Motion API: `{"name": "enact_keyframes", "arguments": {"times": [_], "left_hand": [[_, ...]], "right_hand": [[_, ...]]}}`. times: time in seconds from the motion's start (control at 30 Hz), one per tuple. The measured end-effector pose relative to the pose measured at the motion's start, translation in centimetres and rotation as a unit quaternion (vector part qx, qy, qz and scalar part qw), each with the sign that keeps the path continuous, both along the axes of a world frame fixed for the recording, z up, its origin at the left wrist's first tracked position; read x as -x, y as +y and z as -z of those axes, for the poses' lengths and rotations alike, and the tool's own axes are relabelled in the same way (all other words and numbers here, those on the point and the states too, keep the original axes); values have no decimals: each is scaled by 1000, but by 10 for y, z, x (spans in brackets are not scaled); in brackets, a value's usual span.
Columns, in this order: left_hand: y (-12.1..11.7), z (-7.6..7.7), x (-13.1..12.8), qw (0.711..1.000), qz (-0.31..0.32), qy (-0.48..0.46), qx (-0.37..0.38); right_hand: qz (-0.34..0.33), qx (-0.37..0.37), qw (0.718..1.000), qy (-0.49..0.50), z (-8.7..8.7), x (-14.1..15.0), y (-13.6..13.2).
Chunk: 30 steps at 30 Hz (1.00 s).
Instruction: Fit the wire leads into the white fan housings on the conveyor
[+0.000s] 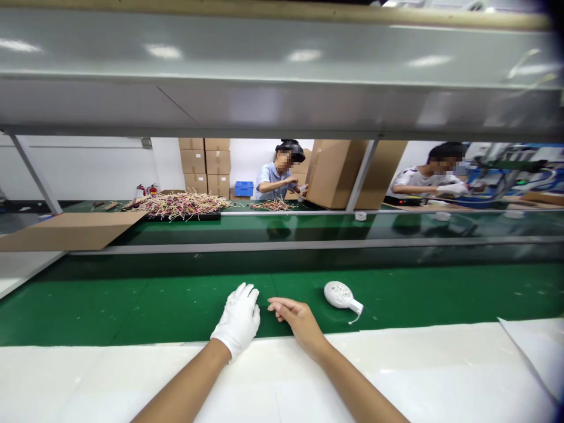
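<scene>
"Through the head camera, where are you finding the white device?"

"I'm seeing the white device (338,295) lying on the green bench (132,305), just beyond the white sheet (132,382). Its round, pierced head is sitting farther from the sheet, and its stubby handle (355,306) is pointing back toward it. A thin cord (354,321) is trailing from the handle's end."

"How are you judging its handling?"

"From my remote seat I'm guessing light, stiff plastic, probably slick under a glove. I'm treating the pierced face as the fragile part, so I'm favouring the handle for taking hold, minding the cord."

"And the hands?"

"Both forearms are reaching across the white sheet from its near side, slanting inward. The left hand (238,317), white-gloved, is spreading palm down past the sheet's far edge, fingers loosely extended; I'm spotting nothing in it. The right hand (296,317), bare, is hovering or resting past that same edge, between the gloved one and the device, fingers half curled and pointing left. I'm seeing no object there, but I'm not able to make out whether its fingertips are meeting."
</scene>
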State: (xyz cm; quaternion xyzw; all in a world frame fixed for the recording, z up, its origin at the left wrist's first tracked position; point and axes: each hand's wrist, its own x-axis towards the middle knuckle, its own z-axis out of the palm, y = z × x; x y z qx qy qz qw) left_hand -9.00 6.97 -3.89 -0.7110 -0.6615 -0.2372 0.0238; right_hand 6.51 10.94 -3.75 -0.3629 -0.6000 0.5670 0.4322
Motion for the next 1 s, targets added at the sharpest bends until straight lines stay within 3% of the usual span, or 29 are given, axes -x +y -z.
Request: {"name": "enact_keyframes", "arguments": {"times": [0.2,0.43,0.53,0.67,0.83,1.0], "left_hand": [[-8,-9,-4,996,55,38,-66],[-8,-8,-5,995,41,51,-71],[-7,-6,-5,996,38,49,-69],[-5,-3,-4,997,36,39,-62],[-4,-1,-2,997,42,26,-57],[-4,-1,-2,998,41,13,-55]], "right_hand": [[2,-20,999,-27,6,2,4],[4,-69,994,-84,8,2,4],[19,-181,973,-144,5,3,-4],[-20,-319,929,-188,2,6,-19],[-72,-350,908,-219,1,10,-28],[-72,-350,903,-240,0,9,-28]]}}
